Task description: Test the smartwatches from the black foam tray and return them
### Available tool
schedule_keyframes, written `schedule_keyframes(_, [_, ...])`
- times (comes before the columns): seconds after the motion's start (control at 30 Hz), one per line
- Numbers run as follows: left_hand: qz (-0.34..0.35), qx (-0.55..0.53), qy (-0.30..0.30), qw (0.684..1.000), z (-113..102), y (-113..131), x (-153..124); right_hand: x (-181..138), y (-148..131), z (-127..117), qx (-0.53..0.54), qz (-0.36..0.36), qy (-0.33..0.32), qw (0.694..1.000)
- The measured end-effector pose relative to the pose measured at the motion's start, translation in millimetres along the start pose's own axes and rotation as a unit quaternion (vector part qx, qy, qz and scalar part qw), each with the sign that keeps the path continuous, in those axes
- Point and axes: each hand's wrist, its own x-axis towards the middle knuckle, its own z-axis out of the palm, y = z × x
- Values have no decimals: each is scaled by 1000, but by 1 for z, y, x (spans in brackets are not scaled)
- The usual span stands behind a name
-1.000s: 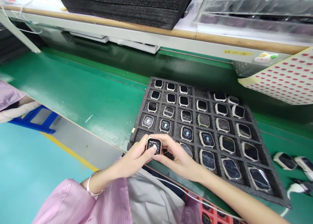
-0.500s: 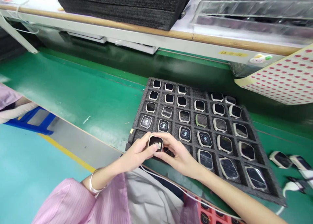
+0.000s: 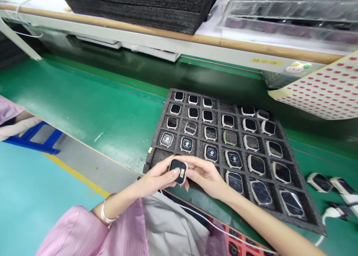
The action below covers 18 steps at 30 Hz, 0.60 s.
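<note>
A square smartwatch body [image 3: 179,164] without a strap, dark-screened in a pale case, is between my hands over the near edge of the foam tray [image 3: 310,204]. My left hand [image 3: 159,179] grips it from the left, thumb pressed on the glass beside a small yellowish sticker. On the other side, my right hand [image 3: 208,176] holds the case edge with thumb and fingers. Rows of similar watches sit in the dark grey tray's compartments. Some, such as the lit watch [image 3: 186,144], show a dial; others have black screens.
Two watches [image 3: 319,182] lie right of the tray by a white cable plug [image 3: 334,213]. A white cable [image 3: 201,214] crosses near my lap above a red tray [image 3: 235,243]. Black foam blocks [image 3: 134,10] stand on the shelf. Another person's arm [image 3: 19,127] shows at left.
The watch has tilted in my hands and its face now shows more fully, with the sticker plainer. My right fingers have shifted along its edge. The tray stays put.
</note>
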Motion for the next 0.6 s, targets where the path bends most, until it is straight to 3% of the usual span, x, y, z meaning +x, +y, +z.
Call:
schedule_keyframes(0.2, [8,15,6,1000,3,-1,0,-2,2,0,-17,11,13,1000])
schedule_keyframes(0.43, [30,161,78,983,6,4,-5,-3,2,0,-79,-24,5,997])
schedule_keyframes(0.6, [50,206,94,973,6,3,-4,-2,4,0,-123,-42,-3,991])
